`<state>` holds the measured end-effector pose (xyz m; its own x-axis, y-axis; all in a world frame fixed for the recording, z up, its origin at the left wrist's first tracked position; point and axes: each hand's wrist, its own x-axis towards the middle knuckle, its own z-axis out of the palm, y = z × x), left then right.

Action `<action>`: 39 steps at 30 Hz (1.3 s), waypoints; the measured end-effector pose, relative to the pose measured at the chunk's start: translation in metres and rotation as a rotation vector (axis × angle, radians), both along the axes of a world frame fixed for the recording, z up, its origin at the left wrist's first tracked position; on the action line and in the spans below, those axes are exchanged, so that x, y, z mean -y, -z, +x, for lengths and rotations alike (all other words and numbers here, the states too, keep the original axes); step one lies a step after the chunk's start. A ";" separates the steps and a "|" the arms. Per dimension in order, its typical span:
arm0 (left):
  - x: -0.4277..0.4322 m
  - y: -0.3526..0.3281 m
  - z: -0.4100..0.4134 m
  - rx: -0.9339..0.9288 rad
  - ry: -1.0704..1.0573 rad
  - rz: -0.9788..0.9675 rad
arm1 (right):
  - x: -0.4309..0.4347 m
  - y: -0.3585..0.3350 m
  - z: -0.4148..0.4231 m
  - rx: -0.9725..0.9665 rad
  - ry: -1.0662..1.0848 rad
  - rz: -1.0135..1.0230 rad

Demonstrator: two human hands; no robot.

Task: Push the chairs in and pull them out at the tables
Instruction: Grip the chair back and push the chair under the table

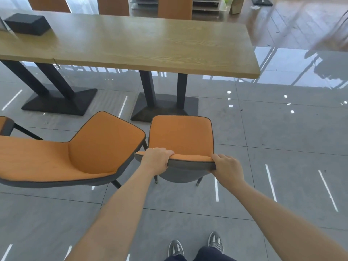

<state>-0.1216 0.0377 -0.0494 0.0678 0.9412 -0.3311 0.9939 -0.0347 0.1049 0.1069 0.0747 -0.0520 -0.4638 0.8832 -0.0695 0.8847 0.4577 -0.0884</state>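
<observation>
An orange chair with a grey back [181, 136] stands in front of me, clear of the long wooden table [150, 46], its seat facing the table's black pedestal base. My left hand [156, 160] grips the left end of the chair's top rail, fingers curled over it. At the right end of the same rail my right hand [227, 166] holds on. A second orange chair [79, 153] stands close to the left, turned at an angle and pulled away from the table.
A black box [26, 23] lies on the table's far left. Orange chair backs [175, 7] line the table's far side. Two black pedestal bases [60, 102] stand under the table. Glossy grey tile floor spreads to the right. My shoes [195, 245] show at the bottom.
</observation>
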 end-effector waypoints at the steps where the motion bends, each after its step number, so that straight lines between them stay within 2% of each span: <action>1: -0.003 0.000 -0.003 0.006 0.000 0.007 | -0.002 0.001 -0.003 -0.002 0.011 0.022; 4: -0.013 0.001 -0.009 0.021 0.004 0.016 | -0.011 0.001 -0.011 0.009 0.018 0.026; 8: -0.026 0.002 -0.012 0.033 0.021 0.024 | -0.033 0.001 -0.016 0.044 0.029 -0.089; 17: -0.083 0.002 -0.013 0.057 0.007 0.047 | -0.096 0.008 -0.015 -0.005 0.002 -0.039; 27: -0.159 -0.002 -0.019 0.044 0.000 -0.031 | -0.171 0.006 -0.022 -0.060 -0.020 -0.027; 32: -0.182 -0.004 -0.028 0.041 -0.022 -0.038 | -0.194 0.005 -0.036 0.000 -0.035 0.006; 39: -0.207 -0.010 -0.043 -0.004 -0.027 0.008 | -0.216 0.005 -0.053 -0.059 -0.009 0.033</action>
